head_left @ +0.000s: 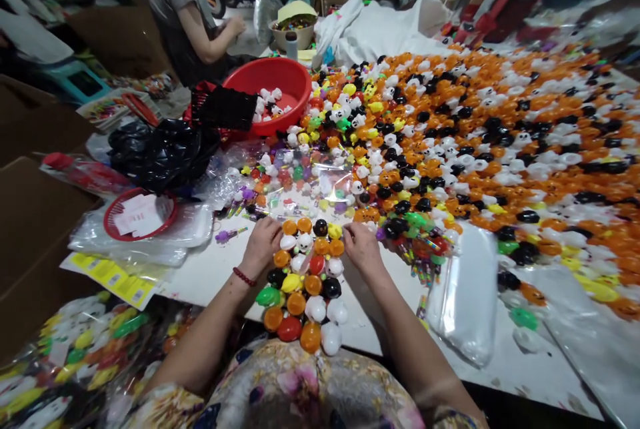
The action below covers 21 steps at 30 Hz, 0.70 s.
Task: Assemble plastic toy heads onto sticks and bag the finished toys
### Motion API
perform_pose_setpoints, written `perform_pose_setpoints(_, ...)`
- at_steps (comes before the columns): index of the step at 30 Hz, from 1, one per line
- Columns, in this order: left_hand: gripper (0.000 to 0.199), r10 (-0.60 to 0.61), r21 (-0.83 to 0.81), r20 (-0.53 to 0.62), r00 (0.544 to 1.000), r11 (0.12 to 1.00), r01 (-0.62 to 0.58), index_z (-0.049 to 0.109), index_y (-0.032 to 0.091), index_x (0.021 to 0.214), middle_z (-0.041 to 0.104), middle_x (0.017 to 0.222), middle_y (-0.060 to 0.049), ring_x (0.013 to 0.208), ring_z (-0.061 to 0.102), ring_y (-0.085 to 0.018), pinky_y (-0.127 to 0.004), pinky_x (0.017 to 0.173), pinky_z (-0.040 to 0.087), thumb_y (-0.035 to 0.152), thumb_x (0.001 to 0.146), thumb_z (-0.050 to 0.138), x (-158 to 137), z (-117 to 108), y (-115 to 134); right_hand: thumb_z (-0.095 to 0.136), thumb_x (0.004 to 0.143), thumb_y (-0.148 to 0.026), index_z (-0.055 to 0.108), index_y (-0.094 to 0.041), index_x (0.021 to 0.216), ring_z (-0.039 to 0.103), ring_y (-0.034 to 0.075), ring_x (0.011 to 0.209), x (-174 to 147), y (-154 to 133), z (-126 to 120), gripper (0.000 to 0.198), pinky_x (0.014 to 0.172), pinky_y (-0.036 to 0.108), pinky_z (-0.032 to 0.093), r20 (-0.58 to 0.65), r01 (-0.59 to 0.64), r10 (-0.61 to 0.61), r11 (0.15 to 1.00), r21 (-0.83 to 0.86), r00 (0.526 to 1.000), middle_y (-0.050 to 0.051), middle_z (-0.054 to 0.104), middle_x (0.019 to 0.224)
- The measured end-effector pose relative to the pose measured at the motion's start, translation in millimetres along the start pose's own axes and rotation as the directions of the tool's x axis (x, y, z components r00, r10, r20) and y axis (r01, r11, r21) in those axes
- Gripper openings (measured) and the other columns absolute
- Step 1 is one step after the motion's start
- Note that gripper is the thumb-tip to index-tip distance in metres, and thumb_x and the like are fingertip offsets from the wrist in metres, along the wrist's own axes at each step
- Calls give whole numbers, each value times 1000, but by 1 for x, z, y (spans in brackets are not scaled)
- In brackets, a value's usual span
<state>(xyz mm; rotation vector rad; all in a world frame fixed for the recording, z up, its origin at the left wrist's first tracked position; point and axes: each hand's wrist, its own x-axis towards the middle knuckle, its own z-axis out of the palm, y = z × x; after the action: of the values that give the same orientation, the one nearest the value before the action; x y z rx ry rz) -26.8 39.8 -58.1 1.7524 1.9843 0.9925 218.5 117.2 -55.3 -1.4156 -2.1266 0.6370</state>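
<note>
In front of me a clear plastic bag [306,282] packed with small orange, white, black, yellow, red and green plastic toys lies at the table's near edge, its lower end by my lap. My left hand [261,249], with a red bead bracelet at the wrist, is closed at the bag's upper left corner. At the upper right corner my right hand [361,248] has its fingers pinched together on the bag. The film itself hardly shows between the fingers. Just beyond both hands lie loose small toys and clear film [335,182].
A large heap of loose toys [475,142] covers the right and back. Flat clear bags [465,296] lie right. On the left are a red basket [106,222] with paper slips, a black bag [165,149] and a red basin [300,86]. A person [175,16] sits behind.
</note>
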Motion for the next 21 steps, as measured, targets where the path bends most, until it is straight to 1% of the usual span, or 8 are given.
perform_pose_setpoints(3,12,-182,-127,22,983,975,183,59,20,78,61,77,-1,75,55,-17,-29,73,47,25,83,50,8,1,6,48,86,-31,54,-23,74,55,19,67,11,-10,-1,16,62,29,39,22,-186,185,972,144,983,1,59,68)
perform_pose_setpoints(5,13,-274,-209,47,961,938,278,55,20,77,58,72,2,68,53,-15,-26,66,45,30,84,49,12,1,10,48,85,-37,47,-24,68,52,18,62,17,-18,-3,21,59,27,37,28,-243,243,946,215,970,-2,54,61)
perform_pose_setpoints(6,15,-290,-239,53,956,925,294,53,21,75,56,69,2,67,52,-14,-25,64,44,32,84,48,13,1,12,47,85,-39,44,-24,66,51,17,60,18,-21,-5,24,58,27,36,27,-246,247,938,244,969,-3,53,59)
perform_pose_setpoints(8,19,-276,-275,38,960,921,275,49,21,73,53,67,3,65,50,-14,-25,63,42,36,84,47,15,-2,18,45,86,-43,42,-25,67,50,16,59,19,-27,-9,27,57,27,36,25,-224,226,930,291,974,-3,52,58)
perform_pose_setpoints(11,21,-206,-251,3,979,947,200,47,22,74,52,67,3,64,50,-14,-25,62,41,40,85,44,12,-12,25,41,89,-45,42,-25,71,50,16,58,13,-35,-16,27,58,27,37,4,-145,151,943,301,989,-3,51,58)
perform_pose_setpoints(17,19,-21,-116,13,1000,993,22,47,22,79,55,69,2,64,51,-15,-27,64,43,37,88,39,2,-34,32,38,93,-44,47,-24,77,52,18,63,-9,-43,-27,27,62,28,39,-46,10,-3,987,161,999,2,56,67)
perform_pose_setpoints(19,19,1,-101,22,1000,995,2,47,22,79,55,69,1,64,52,-15,-27,64,43,37,88,40,1,-38,31,37,94,-44,48,-24,77,52,18,64,-10,-43,-28,29,62,27,38,-39,26,-22,993,111,999,3,57,68)
perform_pose_setpoints(21,21,-33,-110,40,999,993,37,46,23,77,54,69,1,64,51,-15,-27,64,43,38,88,40,3,-39,31,38,95,-44,47,-24,74,50,17,62,-7,-42,-27,31,62,27,37,-15,24,-23,997,71,1000,2,55,66)
